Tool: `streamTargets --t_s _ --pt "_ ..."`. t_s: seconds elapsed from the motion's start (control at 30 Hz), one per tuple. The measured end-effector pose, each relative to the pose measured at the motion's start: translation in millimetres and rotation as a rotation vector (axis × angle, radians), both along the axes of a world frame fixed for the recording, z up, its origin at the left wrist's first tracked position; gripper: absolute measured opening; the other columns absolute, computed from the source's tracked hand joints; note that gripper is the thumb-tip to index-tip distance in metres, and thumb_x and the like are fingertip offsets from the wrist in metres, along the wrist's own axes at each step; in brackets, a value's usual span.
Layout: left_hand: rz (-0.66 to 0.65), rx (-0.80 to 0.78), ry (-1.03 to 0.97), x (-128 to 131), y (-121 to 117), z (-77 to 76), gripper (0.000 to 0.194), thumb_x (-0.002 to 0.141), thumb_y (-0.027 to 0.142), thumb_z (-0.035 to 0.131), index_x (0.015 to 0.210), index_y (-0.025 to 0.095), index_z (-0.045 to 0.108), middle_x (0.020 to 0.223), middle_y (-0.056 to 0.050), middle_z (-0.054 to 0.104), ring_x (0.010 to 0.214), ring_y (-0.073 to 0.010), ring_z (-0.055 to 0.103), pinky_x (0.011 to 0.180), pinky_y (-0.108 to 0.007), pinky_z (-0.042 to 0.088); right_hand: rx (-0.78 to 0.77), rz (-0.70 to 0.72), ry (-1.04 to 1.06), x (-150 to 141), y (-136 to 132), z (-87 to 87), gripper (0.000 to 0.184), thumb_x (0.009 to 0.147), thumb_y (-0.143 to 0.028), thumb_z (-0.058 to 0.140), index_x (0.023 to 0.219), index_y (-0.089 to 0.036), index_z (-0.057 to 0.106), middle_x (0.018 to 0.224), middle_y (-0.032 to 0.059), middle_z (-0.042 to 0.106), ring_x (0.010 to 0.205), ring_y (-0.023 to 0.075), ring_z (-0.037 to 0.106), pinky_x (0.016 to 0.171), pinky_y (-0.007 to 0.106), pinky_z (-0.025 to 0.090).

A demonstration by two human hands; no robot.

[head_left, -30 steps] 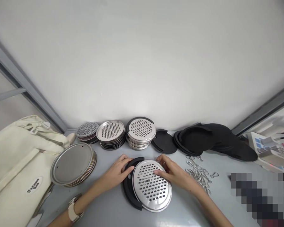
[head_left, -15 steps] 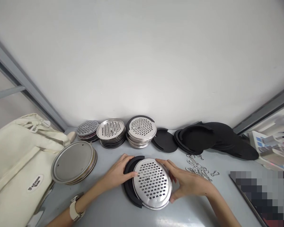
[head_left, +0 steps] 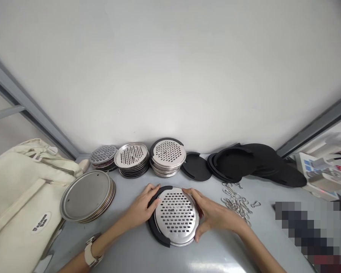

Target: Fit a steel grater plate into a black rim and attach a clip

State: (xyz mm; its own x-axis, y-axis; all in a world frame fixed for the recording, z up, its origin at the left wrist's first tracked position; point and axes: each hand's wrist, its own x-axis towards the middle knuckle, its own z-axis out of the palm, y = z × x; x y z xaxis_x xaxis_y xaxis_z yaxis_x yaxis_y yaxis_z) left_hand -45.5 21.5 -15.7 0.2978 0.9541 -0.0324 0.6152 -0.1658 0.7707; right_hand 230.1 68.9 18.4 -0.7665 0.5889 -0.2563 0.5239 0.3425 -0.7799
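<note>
In front of me a round metal grater plate [head_left: 176, 218] with rows of slots lies over a black round base with a raised curved rim [head_left: 155, 230]. My left hand [head_left: 146, 204] grips the rim on its left side, the thumb lying along the plate's edge. On the right edge of the plate my right hand [head_left: 207, 216] is closed, fingers at the upper edge and thumb lower down. A narrow dark gap shows between plate and rim. The plate hides most of the base.
Behind stand stacks of slotted plates [head_left: 132, 155], one topped by a black-rimmed plate [head_left: 169, 152]. Plain metal discs [head_left: 85, 195] are piled left beside a cream bag [head_left: 19, 201]. Black bases [head_left: 197, 167], black discs [head_left: 261, 159] and metal clips [head_left: 237, 201] lie right.
The grater plate has slid left, further into the black rim, and turned so its slot rows run level. My right hand has moved left with it; my left hand stays on the rim.
</note>
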Motion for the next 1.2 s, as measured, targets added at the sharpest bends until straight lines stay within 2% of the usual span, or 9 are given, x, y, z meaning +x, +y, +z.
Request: streamTargets --t_s 0.17,0.4,0.57,0.77,0.87,1.0,1.07,1.1,1.2 --pt "-0.007 0.015 -0.015 2 0 0.3 0.046 0.096 0.039 0.032 0.140 0.026 0.035 0.116 -0.008 0.049 0.102 -0.0185 0.053 0.095 -0.035 0.045 0.039 -0.001 0.067 -7 -4 -2.0 0.109 0.049 -0.049 0.081 0.138 -0.020 0.025 0.138 0.0138 0.038 0.123 0.0324 0.041 0.100 0.038 0.036" --pt "-0.007 0.029 -0.037 4 0 1.3 0.046 0.095 0.040 0.032 0.139 0.026 0.036 0.117 -0.007 0.049 0.105 -0.0194 0.052 0.096 -0.035 0.045 0.144 -0.045 0.005 -13 -7 -20.2 0.111 0.042 -0.054 0.082 0.134 -0.022 0.029 0.138 0.0154 0.040 0.120 0.0362 0.045 0.095 0.040 0.039" --pt "0.006 0.066 -0.015 6 0 1.8 0.047 0.094 0.041 0.035 0.139 0.025 0.037 0.117 -0.008 0.051 0.107 -0.0206 0.051 0.097 -0.036 0.044 0.190 -0.041 -0.005 -16 -8 -24.5 0.112 0.042 -0.056 0.081 0.134 -0.021 0.027 0.136 0.0163 0.043 0.120 0.0372 0.046 0.094 0.041 0.039" --pt "-0.013 -0.025 -0.056 4 5 17.1 0.041 0.096 0.040 0.034 0.132 0.026 0.047 0.113 -0.005 0.054 0.107 -0.0182 0.052 0.098 -0.033 0.042 0.122 -0.009 0.048 -14 -6 -16.7 0.111 0.046 -0.053 0.081 0.137 -0.022 0.025 0.138 0.0141 0.039 0.123 0.0341 0.043 0.097 0.039 0.037" --pt "-0.014 -0.013 -0.066 0 9 19.4 0.039 0.096 0.038 0.033 0.126 0.024 0.053 0.113 -0.006 0.056 0.109 -0.0188 0.051 0.101 -0.034 0.039 0.068 0.030 0.078 -9 -2 -9.3 0.109 0.051 -0.051 0.080 0.139 -0.024 0.023 0.141 0.0117 0.036 0.124 0.0312 0.041 0.100 0.037 0.036" --pt "-0.024 -0.003 -0.013 -11 9 27.8 0.037 0.094 0.036 0.037 0.125 0.023 0.052 0.122 -0.008 0.054 0.108 -0.0206 0.052 0.098 -0.035 0.042 0.014 0.007 0.059 -3 0 -3.3 0.109 0.054 -0.051 0.079 0.141 -0.026 0.019 0.136 0.0102 0.041 0.113 0.0279 0.049 0.095 0.036 0.039" --pt "-0.168 -0.056 0.071 -19 6 37.0 0.047 0.090 0.040 0.045 0.135 0.028 0.040 0.134 -0.007 0.045 0.108 -0.0218 0.053 0.097 -0.038 0.044 0.011 0.004 0.049 -2 0 -2.8 0.107 0.055 -0.051 0.079 0.141 -0.027 0.020 0.124 0.0083 0.049 0.103 0.0255 0.052 0.090 0.035 0.042" --pt "-0.235 -0.058 0.108 -23 4 41.1 0.056 0.088 0.042 0.049 0.140 0.030 0.032 0.141 -0.006 0.039 0.116 -0.0238 0.049 0.101 -0.040 0.040 0.015 0.001 0.039 -1 0 -3.1 0.107 0.055 -0.051 0.079 0.141 -0.027 0.020 0.117 0.0069 0.052 0.099 0.0245 0.053 0.086 0.034 0.043" --pt "-0.397 -0.006 0.163 -31 3 43.7 0.101 0.067 0.052 0.071 0.147 0.027 0.015 0.150 -0.007 0.025 0.136 -0.0320 0.023 0.112 -0.047 0.023 0.037 -0.014 -0.009 -1 0 -5.0 0.109 0.053 -0.050 0.080 0.141 -0.027 0.021 0.097 0.0025 0.055 0.089 0.0224 0.053 0.078 0.033 0.044"
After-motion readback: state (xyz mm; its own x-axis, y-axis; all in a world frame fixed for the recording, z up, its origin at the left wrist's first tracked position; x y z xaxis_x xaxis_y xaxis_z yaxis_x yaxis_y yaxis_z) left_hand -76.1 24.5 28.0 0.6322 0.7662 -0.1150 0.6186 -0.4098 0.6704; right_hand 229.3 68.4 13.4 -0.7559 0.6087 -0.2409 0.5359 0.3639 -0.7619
